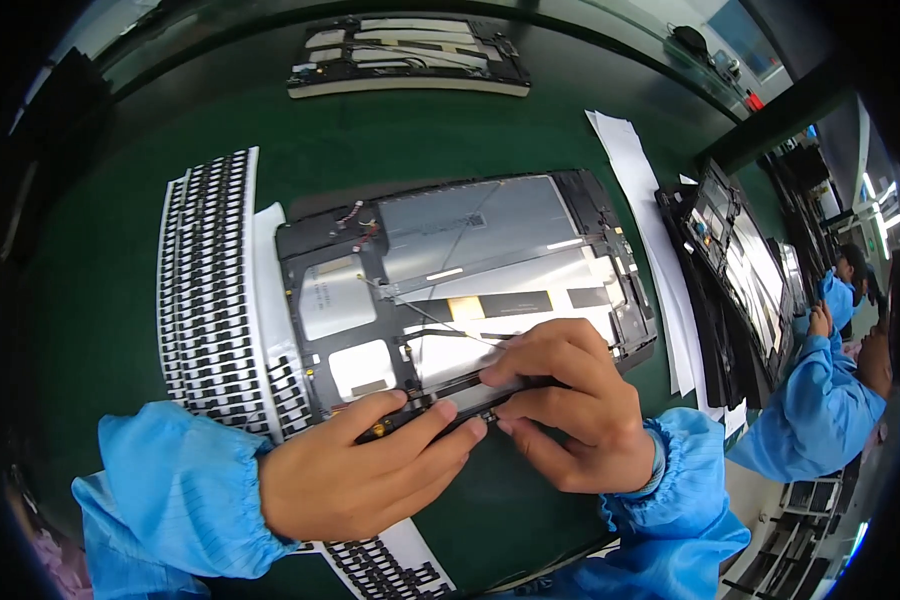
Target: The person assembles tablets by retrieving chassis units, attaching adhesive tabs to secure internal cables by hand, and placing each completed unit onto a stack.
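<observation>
Along the near edge of the opened black-framed flat panel with silver metal backing [460, 290], lying on the green mat [90, 300], my left hand [360, 470] and right hand [570, 410] both pinch a thin black strip [450, 400] (mostly hidden by fingers). White sheets of small black adhesive pads [210, 290] lie just left, and a stack of similar panels [730, 260] sits to the right.

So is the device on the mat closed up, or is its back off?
Open. The flat device lies with no cover on it: silver shielding, thin cables and inner frame show. Both hands, left hand and right hand, press along its near edge.
</observation>
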A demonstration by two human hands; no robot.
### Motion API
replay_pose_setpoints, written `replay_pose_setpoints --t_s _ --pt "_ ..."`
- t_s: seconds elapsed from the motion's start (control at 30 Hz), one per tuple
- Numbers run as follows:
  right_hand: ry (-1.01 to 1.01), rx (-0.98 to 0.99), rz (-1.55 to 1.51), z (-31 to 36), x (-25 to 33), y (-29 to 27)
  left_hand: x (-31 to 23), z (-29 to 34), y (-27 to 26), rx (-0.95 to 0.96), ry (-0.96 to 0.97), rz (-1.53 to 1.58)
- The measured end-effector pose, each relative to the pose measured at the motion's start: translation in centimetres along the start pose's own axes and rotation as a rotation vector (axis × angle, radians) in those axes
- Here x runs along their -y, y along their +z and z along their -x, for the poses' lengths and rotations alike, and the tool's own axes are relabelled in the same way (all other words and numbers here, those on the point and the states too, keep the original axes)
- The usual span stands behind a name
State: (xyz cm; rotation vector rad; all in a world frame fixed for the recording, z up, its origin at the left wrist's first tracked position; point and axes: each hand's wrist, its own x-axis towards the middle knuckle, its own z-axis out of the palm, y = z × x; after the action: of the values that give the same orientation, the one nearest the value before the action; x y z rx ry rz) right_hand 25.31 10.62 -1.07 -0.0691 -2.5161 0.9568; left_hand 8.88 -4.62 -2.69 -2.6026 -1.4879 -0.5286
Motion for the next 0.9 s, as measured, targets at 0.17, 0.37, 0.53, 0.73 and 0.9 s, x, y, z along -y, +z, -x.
replay_pose_setpoints --t_s 0.17,0.37,0.53,0.73,0.9 --pt "0.005 -0.024 0.144 0.8 0.5 0.3 -0.3 2.5 -2.8 0.042 -0.232 0.164" --pt "-0.31 0.349 0.188 1.3 4.9 4.9 1.2 10.8 -3.8 0.105 -0.8 -0.103" --pt "-0.353 0.347 0.22 0.7 6.8 8.0 0.4 9.1 -4.8 -0.006 -0.695 -0.032" --pt "-0.468 0.21 0.406 -5.7 3.3 6.8 -0.6 7.7 -2.9 0.042 -0.571 0.054" --pt "-0.257 0.226 0.496 -5.2 1.4 5.2 -1.0 8.4 -2.4 0.023 -0.58 0.09"
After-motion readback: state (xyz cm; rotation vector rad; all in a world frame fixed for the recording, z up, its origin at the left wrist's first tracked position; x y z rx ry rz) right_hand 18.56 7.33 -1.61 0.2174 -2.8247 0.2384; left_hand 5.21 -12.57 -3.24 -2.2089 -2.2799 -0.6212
